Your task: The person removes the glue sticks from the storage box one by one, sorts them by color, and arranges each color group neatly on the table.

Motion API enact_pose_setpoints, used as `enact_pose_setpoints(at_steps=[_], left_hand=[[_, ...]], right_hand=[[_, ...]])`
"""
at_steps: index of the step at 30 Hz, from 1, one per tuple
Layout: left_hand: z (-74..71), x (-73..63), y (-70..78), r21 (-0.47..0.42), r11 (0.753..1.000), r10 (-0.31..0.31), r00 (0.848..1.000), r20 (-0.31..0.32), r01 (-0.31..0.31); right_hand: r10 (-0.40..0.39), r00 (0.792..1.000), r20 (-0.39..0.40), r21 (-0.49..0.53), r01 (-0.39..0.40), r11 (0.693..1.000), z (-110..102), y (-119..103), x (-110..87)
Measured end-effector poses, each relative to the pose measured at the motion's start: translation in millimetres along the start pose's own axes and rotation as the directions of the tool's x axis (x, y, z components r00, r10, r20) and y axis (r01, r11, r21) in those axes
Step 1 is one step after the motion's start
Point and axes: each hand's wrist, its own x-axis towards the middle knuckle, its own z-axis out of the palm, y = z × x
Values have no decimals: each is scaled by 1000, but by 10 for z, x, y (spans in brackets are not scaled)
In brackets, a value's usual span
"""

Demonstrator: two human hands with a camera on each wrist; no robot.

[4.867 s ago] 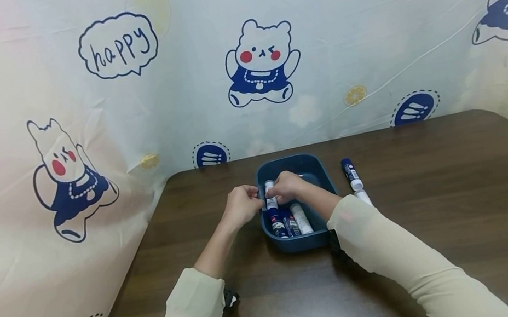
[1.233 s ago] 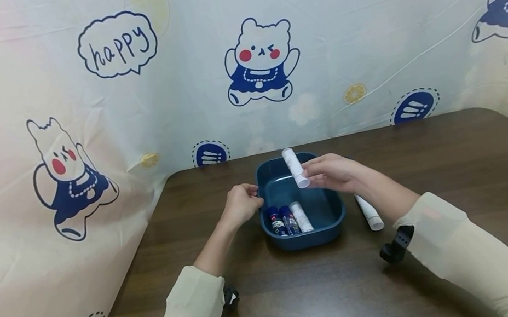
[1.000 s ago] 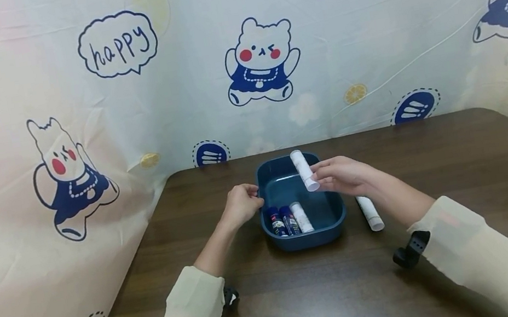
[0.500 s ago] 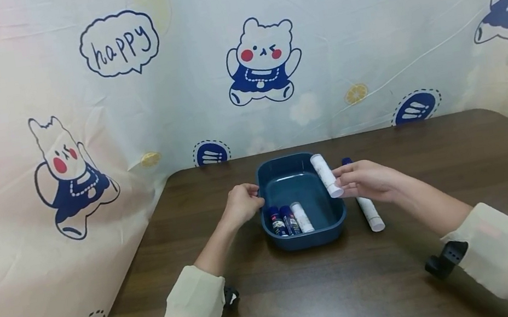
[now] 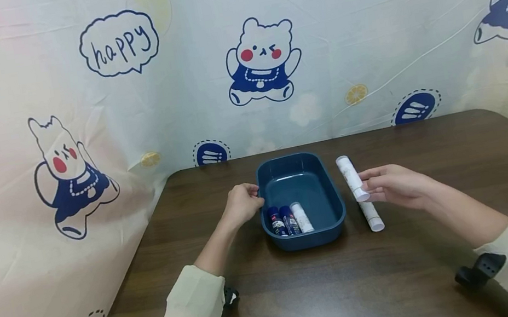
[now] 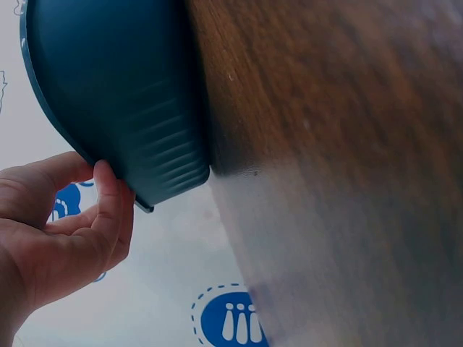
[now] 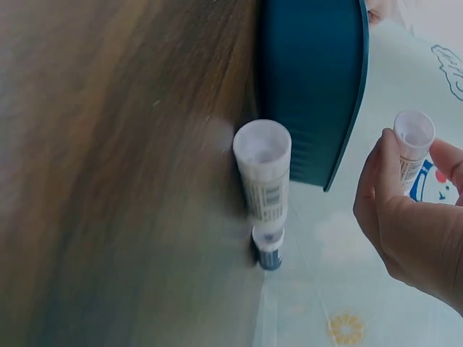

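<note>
My left hand (image 5: 241, 205) pinches the left rim of a dark blue plastic bin (image 5: 326, 219); thumb and fingers meet at the rim in the left wrist view. Inside, at the near end, two blue-capped glue sticks (image 5: 276, 222) and a white glue stick (image 5: 301, 217) lie side by side. To the right of the bin, my right hand (image 5: 395, 186) holds another white glue stick (image 5: 350, 176) between thumb and fingers, its hollow end facing me. It overlaps a white glue stick (image 5: 372, 217) lying on the table in the head view.
Beyond the lying white stick, a glue stick with a dark blue end (image 7: 269, 253) shows in the right wrist view; the held one hides it in the head view. The brown wooden table (image 5: 276, 299) ends at a printed cloth backdrop (image 5: 201, 78).
My right hand has lifted a white glue stick out of the bin and carried it right, past the bin's right rim. My left hand has stayed at the left rim.
</note>
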Motion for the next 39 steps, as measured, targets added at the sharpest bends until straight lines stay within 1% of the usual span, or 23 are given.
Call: enact_pose_setpoints(at_steps=[2, 7, 15, 18, 22, 27, 30, 34, 39], left_hand=[[-1, -1, -1, 2, 1000, 0, 1000, 1, 0], [-8, 2, 0, -1, 1000, 7, 1000, 1, -7], [-8, 8, -10, 2, 1000, -5, 1000, 4, 5], [-2, 9, -12, 5, 1000, -5, 1000, 5, 5], [-7, 7, -9, -2, 1000, -6, 1000, 5, 6], [-5, 15, -14, -2, 1000, 0, 1000, 2, 0], [-2, 17, -16, 4, 1000, 5, 1000, 0, -5], [0, 13, -10, 3, 1000, 5, 1000, 3, -5], [-1, 4, -1, 0, 1000, 2, 1000, 2, -2]], right_hand=[[-5, 1000, 2, -12, 5, 1000, -45, 29, -37], [11, 1000, -11, -51, -11, 999, -142, 82, -134], [24, 997, -77, -92, -31, 995, -216, 190, -215], [31, 996, -89, -95, -40, 995, -248, 245, -232], [56, 993, -101, -112, -67, 991, -278, 279, -255], [112, 986, -123, -156, -131, 979, -291, 280, -285], [151, 978, -142, -171, -175, 970, -291, 286, -295], [176, 972, -154, -183, -203, 962, -297, 297, -307], [188, 971, -149, -203, -216, 955, -307, 310, -305]])
